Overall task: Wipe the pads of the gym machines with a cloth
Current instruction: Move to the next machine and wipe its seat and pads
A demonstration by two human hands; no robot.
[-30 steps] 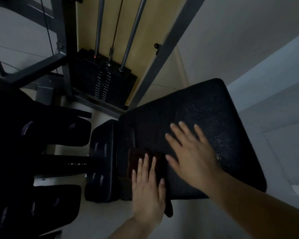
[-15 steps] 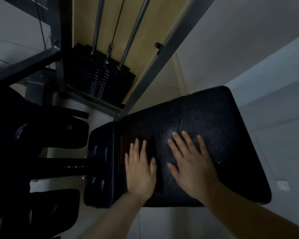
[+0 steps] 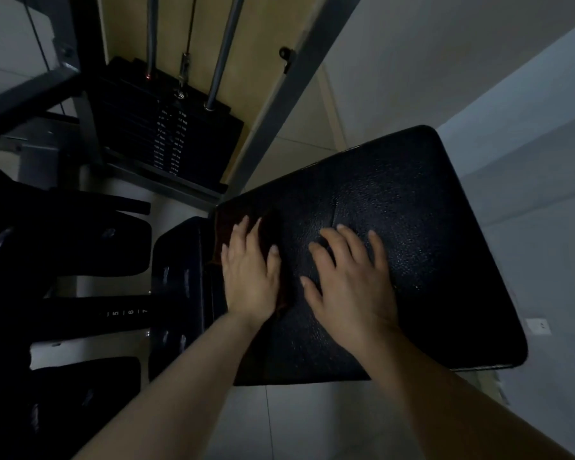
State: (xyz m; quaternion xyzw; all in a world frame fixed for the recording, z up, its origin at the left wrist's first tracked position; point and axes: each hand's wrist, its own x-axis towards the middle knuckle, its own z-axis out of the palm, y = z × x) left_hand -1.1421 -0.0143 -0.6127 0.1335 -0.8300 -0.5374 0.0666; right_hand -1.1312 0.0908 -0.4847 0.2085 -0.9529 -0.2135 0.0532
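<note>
Pressing flat on the dark cloth (image 3: pixel 246 224), our left hand (image 3: pixel 249 277) keeps its grip released, fingers straight, the cloth lying at the left edge of the large black pad (image 3: pixel 412 227). Our right hand (image 3: pixel 349 280) rests just beside it on the bare pad, grip also released, fingers spread and slightly bent, holding nothing. We note a smaller black pad (image 3: pixel 176 293) touching the large one on its left, a numbered bar (image 3: pixel 127 313) further left, and a weight stack (image 3: pixel 166 134) with two steel rods (image 3: pixel 223 54) beyond, in dim light.
</note>
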